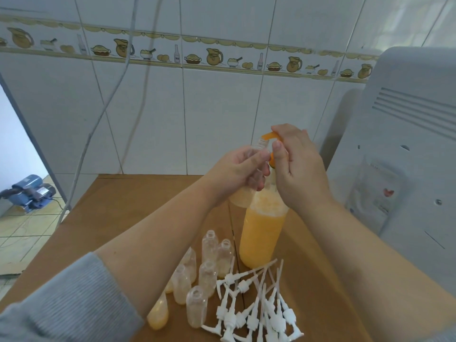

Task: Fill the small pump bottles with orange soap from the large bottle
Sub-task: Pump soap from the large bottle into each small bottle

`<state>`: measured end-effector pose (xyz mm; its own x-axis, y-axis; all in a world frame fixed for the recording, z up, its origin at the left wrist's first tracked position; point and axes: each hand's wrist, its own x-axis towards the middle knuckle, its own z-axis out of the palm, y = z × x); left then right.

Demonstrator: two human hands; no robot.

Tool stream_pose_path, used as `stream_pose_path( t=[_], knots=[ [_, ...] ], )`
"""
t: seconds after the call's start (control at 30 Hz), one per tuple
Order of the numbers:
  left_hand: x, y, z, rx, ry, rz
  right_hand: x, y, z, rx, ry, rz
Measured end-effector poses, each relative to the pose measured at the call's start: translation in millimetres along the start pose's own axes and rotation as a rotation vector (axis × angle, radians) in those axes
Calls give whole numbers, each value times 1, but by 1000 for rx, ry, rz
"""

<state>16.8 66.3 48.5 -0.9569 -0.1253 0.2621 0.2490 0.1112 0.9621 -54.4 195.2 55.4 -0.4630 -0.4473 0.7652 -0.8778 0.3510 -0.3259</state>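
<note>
The left hand [243, 170] curls around a small clear bottle [243, 197], tipped up by the pump. The right hand [299, 169] pinches the orange pump top [271, 136] of the big bottle [261, 233], which stands on the brown cardboard table [118, 211], soft orange soap inside with foam on top. The hands hide the small bottle's neck. Near the arms stand more small clear plastic bottles [209, 243], some with a little soap. Beside them lies a pile of white pumps [259, 309] with thin tubes. A white machine [407, 149] at the right has a label too blurry to read.
</note>
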Motion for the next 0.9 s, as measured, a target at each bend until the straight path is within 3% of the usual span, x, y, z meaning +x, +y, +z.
stream_pose_path(
  t=[0.3,0.53,0.73,0.9],
  knots=[
    [0,0,-6,-81,-82,-71,-11,0,8,53,91,15],
    [1,-3,-9,-51,-54,-85,-5,-1,1,33,10,-12],
    [5,-3,-1,-32,-77,-67,-6,2,9,98,155,20],
    [-1,-9,0,-87,-59,-101,-11,4,14,106,127,15]
  ],
)
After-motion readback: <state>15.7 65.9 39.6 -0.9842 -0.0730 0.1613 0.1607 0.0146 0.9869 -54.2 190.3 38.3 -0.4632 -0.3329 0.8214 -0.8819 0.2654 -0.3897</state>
